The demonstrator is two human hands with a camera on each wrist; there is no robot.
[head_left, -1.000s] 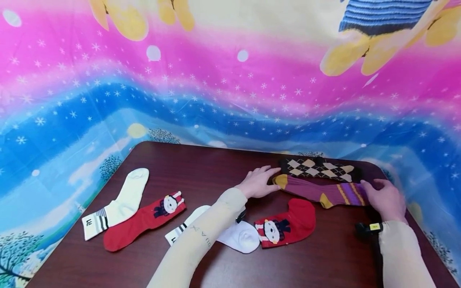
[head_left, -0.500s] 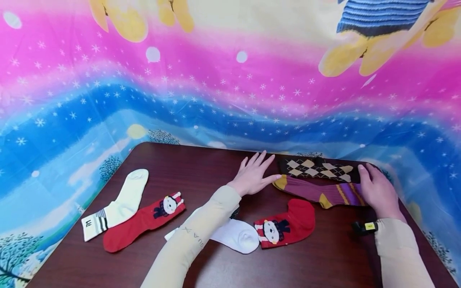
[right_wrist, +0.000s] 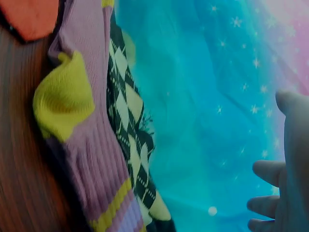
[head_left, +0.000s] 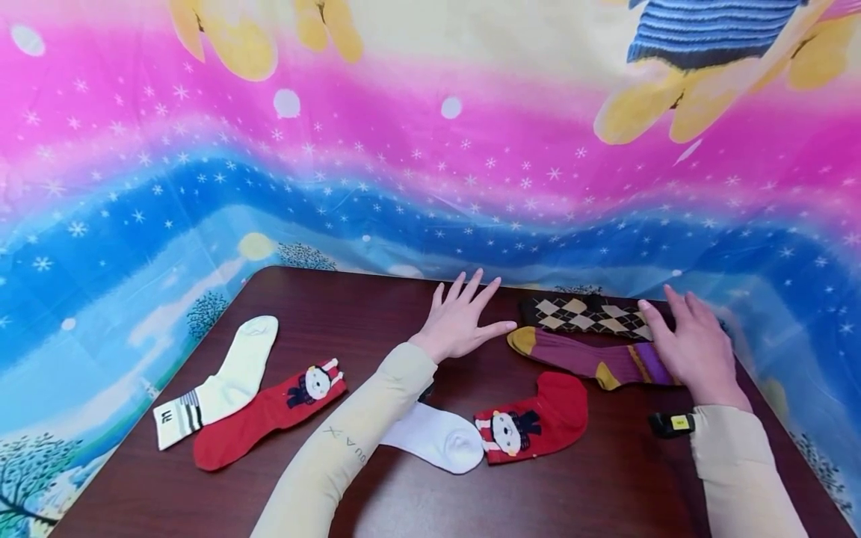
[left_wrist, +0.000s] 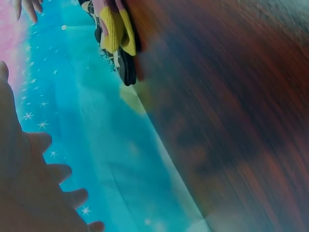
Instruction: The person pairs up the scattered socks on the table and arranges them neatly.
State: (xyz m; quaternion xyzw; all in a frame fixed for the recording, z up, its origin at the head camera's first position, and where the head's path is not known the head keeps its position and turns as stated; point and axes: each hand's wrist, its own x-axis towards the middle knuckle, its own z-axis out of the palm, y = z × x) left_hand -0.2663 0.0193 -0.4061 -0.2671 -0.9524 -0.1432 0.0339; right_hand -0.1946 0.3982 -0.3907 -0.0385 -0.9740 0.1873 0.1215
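Note:
My left hand (head_left: 454, 325) has its fingers spread and holds nothing; its thumb points toward the yellow toe of a purple sock (head_left: 572, 355). Over the striped cuff of that sock, my right hand (head_left: 696, 347) is spread too, with nothing in its grasp. Behind the purple sock lies a black argyle sock (head_left: 585, 315), its right end hidden by the right hand. In the right wrist view the purple sock (right_wrist: 91, 130) shows its yellow heel, beside the argyle sock (right_wrist: 128, 111). Yellow toe ends of purple socks (left_wrist: 116, 34) appear in the left wrist view.
A red sock (head_left: 558, 418) with an animal figure lies in front, touching a white sock (head_left: 440, 441) partly hidden by my left forearm. At left, a cream sock (head_left: 235, 373) lies against another red sock (head_left: 269, 411). A printed cloth (head_left: 403, 187) hangs behind the brown table (head_left: 572, 501).
My left hand has moved left and away from the purple sock's toe, its fingers spreading. My right hand has released the cuff and risen to the upper left. The socks stay put.

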